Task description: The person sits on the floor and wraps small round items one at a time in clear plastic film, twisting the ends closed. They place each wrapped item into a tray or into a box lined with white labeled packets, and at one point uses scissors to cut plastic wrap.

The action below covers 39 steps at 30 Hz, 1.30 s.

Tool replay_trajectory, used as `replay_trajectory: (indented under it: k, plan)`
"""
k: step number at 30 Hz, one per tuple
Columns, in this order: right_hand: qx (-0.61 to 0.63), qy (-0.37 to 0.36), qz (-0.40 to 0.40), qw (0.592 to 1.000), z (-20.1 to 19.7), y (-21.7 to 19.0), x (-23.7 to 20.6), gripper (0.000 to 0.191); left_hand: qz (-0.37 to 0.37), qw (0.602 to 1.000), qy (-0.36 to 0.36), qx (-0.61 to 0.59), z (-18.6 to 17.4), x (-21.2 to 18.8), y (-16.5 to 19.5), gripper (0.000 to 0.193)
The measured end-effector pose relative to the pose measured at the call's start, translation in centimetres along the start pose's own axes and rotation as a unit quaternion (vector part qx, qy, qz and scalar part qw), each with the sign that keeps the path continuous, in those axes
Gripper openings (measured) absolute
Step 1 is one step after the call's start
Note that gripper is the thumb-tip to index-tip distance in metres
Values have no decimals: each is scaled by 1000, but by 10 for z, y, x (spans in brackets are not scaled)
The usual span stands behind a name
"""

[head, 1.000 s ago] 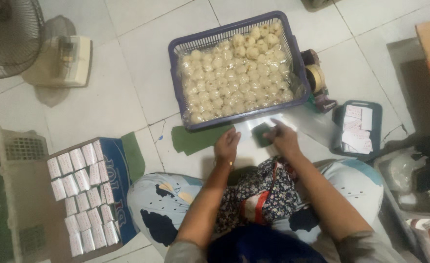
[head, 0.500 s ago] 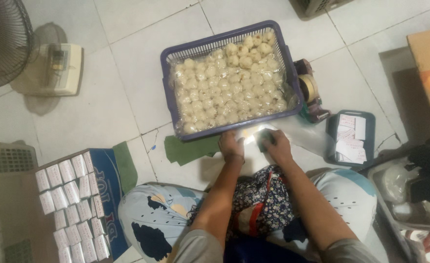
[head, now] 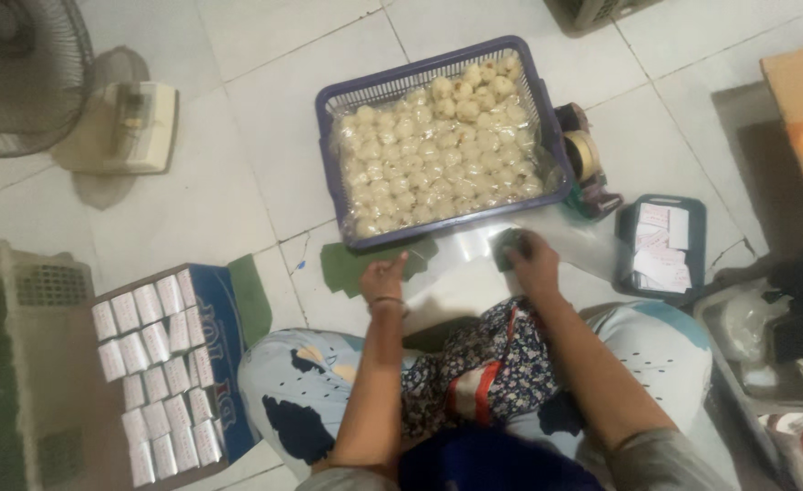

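Note:
I sit on a tiled floor with a purple basket of several pale round balls under clear film in front of me. A clear plastic sheet lies on the floor between the basket and my knees. My left hand rests flat on the sheet's left part, beside a green leaf piece. My right hand is closed over a small dark object on the sheet's right side; what the object is cannot be made out.
A tape dispenser stands right of the basket. A dark tray with paper labels lies farther right. A blue box of several small white packets is at my left, by a crate. A fan base stands far left.
My hands have drawn apart on the plastic sheet: the left slid left, the right moved right with the dark object. The view shifted slightly.

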State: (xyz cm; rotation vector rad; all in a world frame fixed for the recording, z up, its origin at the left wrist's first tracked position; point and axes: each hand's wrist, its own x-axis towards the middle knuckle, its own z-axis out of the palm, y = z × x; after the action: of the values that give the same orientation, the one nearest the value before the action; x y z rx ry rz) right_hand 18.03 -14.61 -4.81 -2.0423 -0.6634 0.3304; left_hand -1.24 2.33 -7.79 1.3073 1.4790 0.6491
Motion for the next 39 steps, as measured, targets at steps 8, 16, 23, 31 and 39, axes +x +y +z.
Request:
replay_trajectory:
  k: [8, 16, 23, 31, 39]
  plan:
    - [302, -190, 59, 933, 18, -63, -38, 29, -286, 867, -274, -304, -55, -33, 36, 39]
    - [367, -160, 24, 916, 10, -96, -60, 28, -68, 808, -382, -444, -66, -71, 54, 29]
    - [354, -151, 36, 922, 2, -96, -69, 18, 30, 887, -346, -303, -61, -93, 80, 49]
    - [229, -104, -39, 967, 15, -74, -84, 20, 59, 947, -272, -159, -34, -98, 54, 60]
    - [-330, 33, -89, 939, -126, 34, 13, 12, -159, 921, -232, -270, -51, -83, 48, 44]
